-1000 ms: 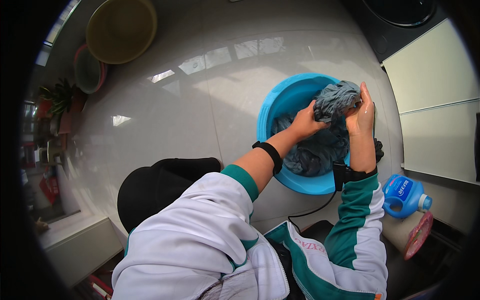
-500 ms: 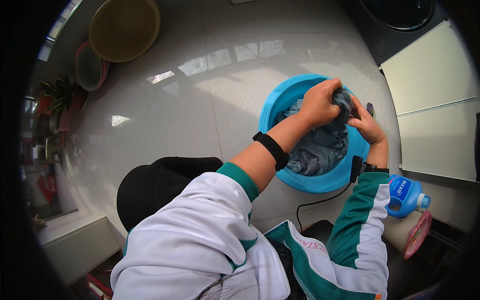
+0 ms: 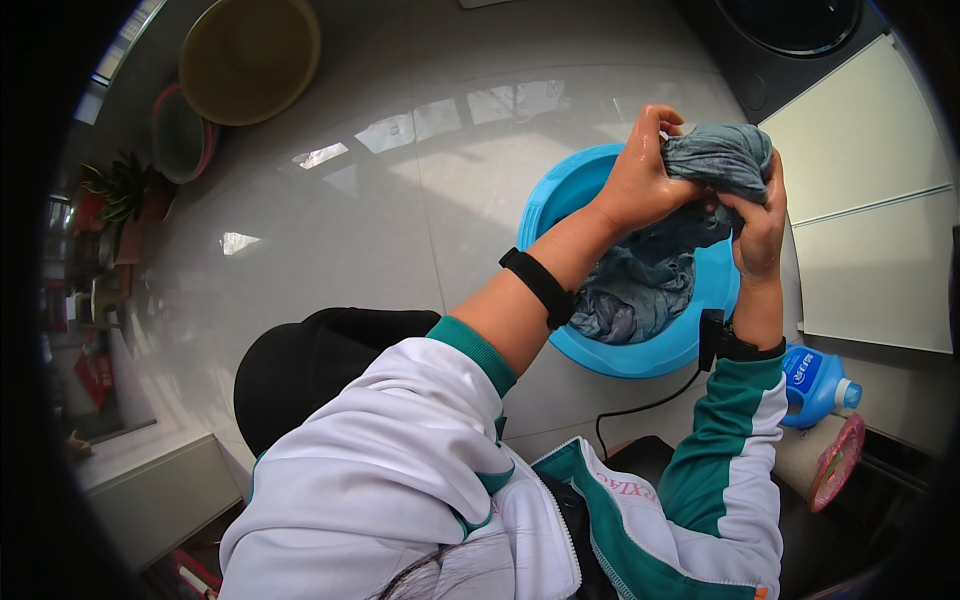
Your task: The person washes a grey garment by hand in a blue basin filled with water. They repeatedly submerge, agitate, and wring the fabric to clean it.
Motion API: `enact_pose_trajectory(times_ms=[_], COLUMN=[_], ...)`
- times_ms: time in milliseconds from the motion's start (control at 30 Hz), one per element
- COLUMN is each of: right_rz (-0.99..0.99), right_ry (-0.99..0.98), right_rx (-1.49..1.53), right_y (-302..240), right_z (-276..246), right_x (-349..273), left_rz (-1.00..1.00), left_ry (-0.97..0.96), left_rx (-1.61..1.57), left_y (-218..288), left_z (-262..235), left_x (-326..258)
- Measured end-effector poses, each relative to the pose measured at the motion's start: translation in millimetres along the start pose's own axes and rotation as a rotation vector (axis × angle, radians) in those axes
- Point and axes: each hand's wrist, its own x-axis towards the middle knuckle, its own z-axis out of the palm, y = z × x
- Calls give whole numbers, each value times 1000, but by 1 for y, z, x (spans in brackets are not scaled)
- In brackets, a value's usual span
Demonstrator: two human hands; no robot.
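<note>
A wet grey-blue cloth (image 3: 722, 158) is bunched between my two hands above the far right rim of a round blue basin (image 3: 545, 195). My left hand (image 3: 645, 180) is closed on the bundle's left end, fingers curled over its top. Around its right end and underside my right hand (image 3: 762, 222) is wrapped. From the bundle the fabric hangs down toward more wet grey-blue cloth (image 3: 635, 285) heaped in the basin. Shadow hides where the hanging part meets the heap. Black straps circle both my wrists.
Right of my right forearm lies a blue detergent bottle (image 3: 812, 385), beside a pinkish-red round object (image 3: 838, 463). White cabinet doors (image 3: 870, 190) stand close on the right. Behind my left arm is a black rounded object (image 3: 290, 380). Large basins (image 3: 250, 60) and a plant (image 3: 120, 190) are at far left.
Both hands have lifted the bunched cloth up out of the basin, away from me and to the right. More of the bundle now shows between them.
</note>
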Motion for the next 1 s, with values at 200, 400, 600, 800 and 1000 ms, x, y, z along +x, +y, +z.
enact_pose_trajectory(times_ms=[200,400,600,800,1000], right_rz=[-18,-14,135,474,270], right_ry=[41,72,0,70,96], right_rx=[-73,-13,163,-71,-752], right_y=[-18,-40,-47,28,142], right_z=[15,-1,-27,-36,-45], right_x=[-9,-10,-7,-3,-1], left_rz=[-453,-249,-73,-38,-286], left_ry=[-531,-390,-20,189,2], left_rx=[-167,249,446,644,982], left_y=[-36,-34,13,21,-38], left_z=[-30,-23,-1,4,-4], left_x=[-14,-7,10,11,-11])
